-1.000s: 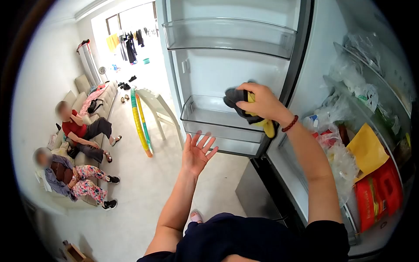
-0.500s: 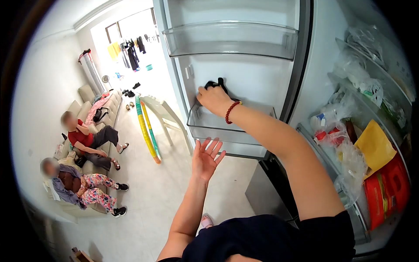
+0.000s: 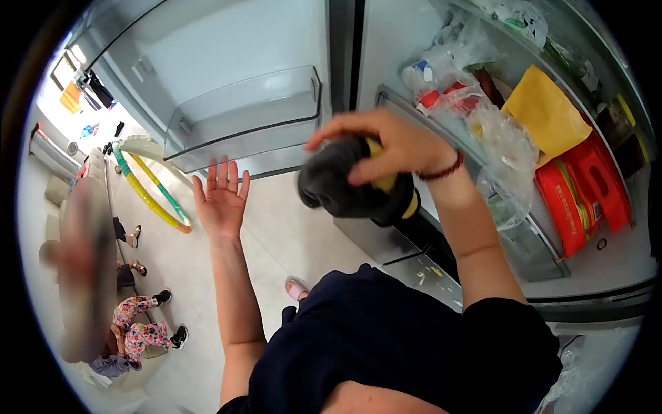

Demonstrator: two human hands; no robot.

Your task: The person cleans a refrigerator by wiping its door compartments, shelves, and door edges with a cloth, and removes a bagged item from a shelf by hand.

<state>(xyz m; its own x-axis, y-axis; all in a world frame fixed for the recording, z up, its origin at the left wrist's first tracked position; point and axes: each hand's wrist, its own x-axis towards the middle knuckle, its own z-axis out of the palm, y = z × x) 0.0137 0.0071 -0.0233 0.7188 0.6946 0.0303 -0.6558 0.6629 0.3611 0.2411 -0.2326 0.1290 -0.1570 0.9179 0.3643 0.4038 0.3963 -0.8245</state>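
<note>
My right hand (image 3: 396, 141), with a red bead bracelet at its wrist, is closed around a blurred black-and-yellow work glove (image 3: 338, 181). It holds the bundle in the air between the fridge door and the open fridge compartment. My left hand (image 3: 222, 203) is palm up with its fingers spread and nothing in it. Those fingertips are near the front edge of the clear door bin (image 3: 248, 141), and I cannot tell whether they touch it.
The fridge door (image 3: 227, 41) stands open on the left. On the right, fridge shelves hold plastic bags (image 3: 507, 145), a yellow packet (image 3: 548, 114) and a red package (image 3: 579, 196). A hula hoop (image 3: 148, 193) leans by a chair. People sit on a sofa at left; one is blurred nearer.
My right hand has left the door bin and moved down toward me with the glove in it. The view has turned right. A blurred person now shows at the left.
</note>
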